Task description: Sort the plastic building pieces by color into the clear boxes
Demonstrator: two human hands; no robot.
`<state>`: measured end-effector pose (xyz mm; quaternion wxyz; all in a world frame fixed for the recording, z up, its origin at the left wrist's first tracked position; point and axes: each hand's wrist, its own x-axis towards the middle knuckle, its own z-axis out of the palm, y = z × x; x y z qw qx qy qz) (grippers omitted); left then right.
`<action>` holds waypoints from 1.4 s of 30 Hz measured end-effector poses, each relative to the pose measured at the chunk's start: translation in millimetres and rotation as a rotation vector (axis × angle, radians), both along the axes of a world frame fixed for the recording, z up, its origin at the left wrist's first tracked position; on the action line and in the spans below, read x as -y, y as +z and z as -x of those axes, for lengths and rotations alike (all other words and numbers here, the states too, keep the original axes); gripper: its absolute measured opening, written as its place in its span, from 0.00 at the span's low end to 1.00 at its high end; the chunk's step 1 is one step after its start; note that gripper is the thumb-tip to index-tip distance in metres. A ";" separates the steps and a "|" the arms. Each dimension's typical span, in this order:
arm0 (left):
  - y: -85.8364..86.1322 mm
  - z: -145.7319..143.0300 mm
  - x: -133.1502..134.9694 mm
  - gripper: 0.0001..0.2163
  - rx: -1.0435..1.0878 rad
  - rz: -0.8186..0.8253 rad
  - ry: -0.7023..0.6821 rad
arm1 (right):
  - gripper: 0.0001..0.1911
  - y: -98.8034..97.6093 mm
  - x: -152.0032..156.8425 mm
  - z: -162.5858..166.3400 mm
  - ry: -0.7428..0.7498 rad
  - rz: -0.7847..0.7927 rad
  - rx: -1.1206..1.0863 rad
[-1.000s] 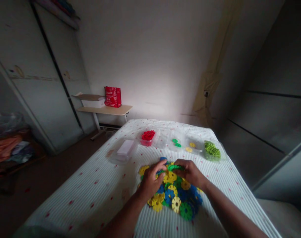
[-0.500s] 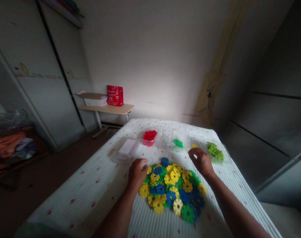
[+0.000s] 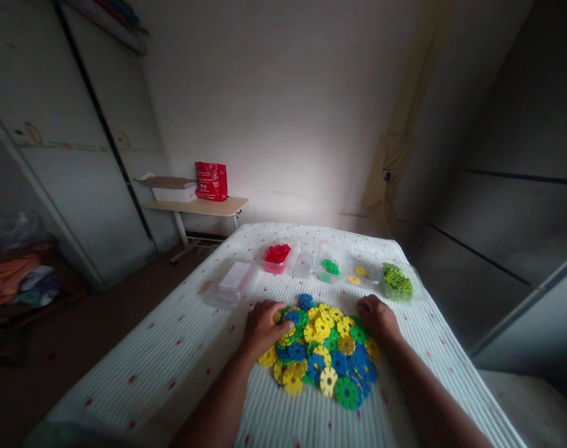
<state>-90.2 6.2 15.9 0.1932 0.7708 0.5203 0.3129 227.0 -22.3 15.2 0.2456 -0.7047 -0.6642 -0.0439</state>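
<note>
A heap of notched plastic discs (image 3: 321,350) in yellow, blue and green lies on the striped bedspread. At the heap's upper left, my left hand (image 3: 263,326) reaches over the discs with thumb and fingers apart, touching the discs there. My right hand (image 3: 379,316) is by the heap's upper right edge, its fingers curled down and closed; whatever they may hold is hidden. Beyond it, a clear tray holds two yellow discs (image 3: 354,280), and beside them green discs (image 3: 330,267) sit in another clear compartment.
Red pieces (image 3: 277,253) fill a clear tub at the back left, and light green pieces (image 3: 396,278) another at the right. A clear container with a white block (image 3: 236,275) lies at the left. Behind the bed, a small table (image 3: 218,206) carries a red bag (image 3: 211,181).
My right hand has come back from beside the clear tray to the heap's edge, and its fingers have curled. My left hand has moved onto the discs. The view has shifted slightly.
</note>
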 end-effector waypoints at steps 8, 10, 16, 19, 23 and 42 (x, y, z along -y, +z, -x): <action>-9.8 -0.8 -5.8 0.14 0.051 0.007 -0.003 | 0.14 0.7 2.2 0.5 -0.001 0.002 0.022; -11.9 -1.0 -6.9 0.14 0.037 0.009 0.002 | 0.13 0.2 2.2 0.5 -0.002 -0.006 0.014; -1.9 -5.4 -0.2 0.16 -0.065 -0.010 0.000 | 0.13 -0.3 2.2 -0.2 -0.003 0.003 0.027; 3.3 -9.9 4.7 0.16 -0.163 -0.033 0.020 | 0.14 -1.0 1.7 -0.8 0.003 0.013 0.047; 2.6 -12.5 5.6 0.13 -0.186 -0.032 0.060 | 0.14 -2.2 1.2 -1.0 0.009 0.000 0.066; -4.5 -7.3 -4.6 0.03 0.199 0.130 0.180 | 0.14 37.4 -52.6 102.3 0.235 0.204 -0.021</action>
